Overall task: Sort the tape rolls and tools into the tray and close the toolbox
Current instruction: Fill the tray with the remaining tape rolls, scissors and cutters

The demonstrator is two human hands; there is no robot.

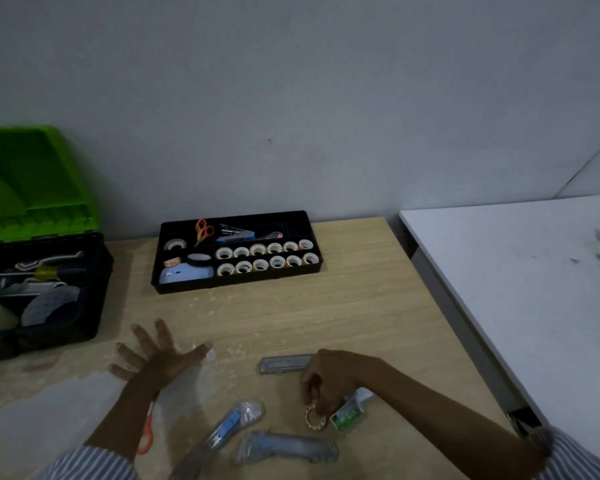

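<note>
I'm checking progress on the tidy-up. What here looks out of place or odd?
Several packaged tools lie loose on the table instead of in the tray, orange scissors sit half hidden under the left arm, and the toolbox stands open.

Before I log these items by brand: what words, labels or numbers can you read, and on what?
No text can be read with certainty.
Small green box by the right hand: pale lettering, too blurred.
Orange-printed tape roll in the tray: too small.
Wrapped blue tools: blurred.
</note>
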